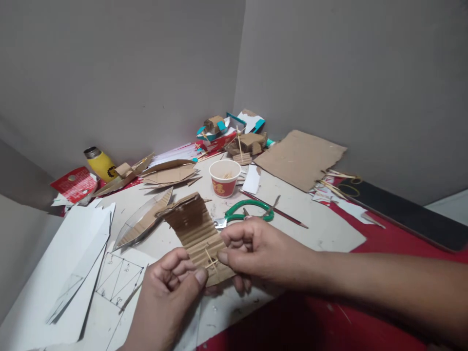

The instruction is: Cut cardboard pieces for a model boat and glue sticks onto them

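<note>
Between my two hands is a folded piece of corrugated cardboard, its upper part bent up and its ridges facing me. Two thin wooden sticks lie crossed on its lower part. My left hand pinches the lower left edge, thumb on top near a stick end. On the right side, my right hand grips the piece, thumb pressed beside the sticks and fingers partly hidden behind. Just beyond the cardboard lie green-handled scissors, and a red and white paper cup stands behind them.
Boat-shaped cardboard pieces and a yellow bottle are at the back left. White sheets lie on the left. A flat cardboard sheet rests at the back right, near a dark board. A pencil lies beside the scissors.
</note>
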Tool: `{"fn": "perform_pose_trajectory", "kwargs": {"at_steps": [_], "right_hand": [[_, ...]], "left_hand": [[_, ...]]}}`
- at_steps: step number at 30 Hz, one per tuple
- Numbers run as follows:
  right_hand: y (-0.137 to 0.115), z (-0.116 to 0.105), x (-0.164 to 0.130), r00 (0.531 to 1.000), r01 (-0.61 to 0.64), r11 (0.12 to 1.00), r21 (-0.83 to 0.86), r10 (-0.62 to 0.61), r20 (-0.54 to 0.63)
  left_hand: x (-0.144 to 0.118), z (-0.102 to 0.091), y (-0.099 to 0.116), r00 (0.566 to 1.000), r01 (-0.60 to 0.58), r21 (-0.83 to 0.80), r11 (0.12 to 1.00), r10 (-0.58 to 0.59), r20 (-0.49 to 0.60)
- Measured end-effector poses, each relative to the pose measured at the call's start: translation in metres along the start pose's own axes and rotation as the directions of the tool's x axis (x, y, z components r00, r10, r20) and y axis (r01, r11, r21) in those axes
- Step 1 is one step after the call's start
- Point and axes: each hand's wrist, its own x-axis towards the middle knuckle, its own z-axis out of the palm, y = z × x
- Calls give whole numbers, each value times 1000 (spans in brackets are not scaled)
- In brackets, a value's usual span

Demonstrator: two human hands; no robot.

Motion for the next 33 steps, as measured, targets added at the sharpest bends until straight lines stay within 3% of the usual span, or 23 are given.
{"fn": "perform_pose_trajectory", "kwargs": {"at_steps": [17,23,33], "right_hand": [[-8,-4,-6,995,7,1000,5,-7,104],[-8,-2,-6,1000,11,1000,0,-11,23],[-3,1,-3,1000,20,998,59,-21,15]], "left_hand": [[-3,1,-1,995,-40,17,999,42,-92],[-2,0,0,993,-51,-3,999,50,-110],[-2,1,-3,993,-40,21,999,42,-107]]}}
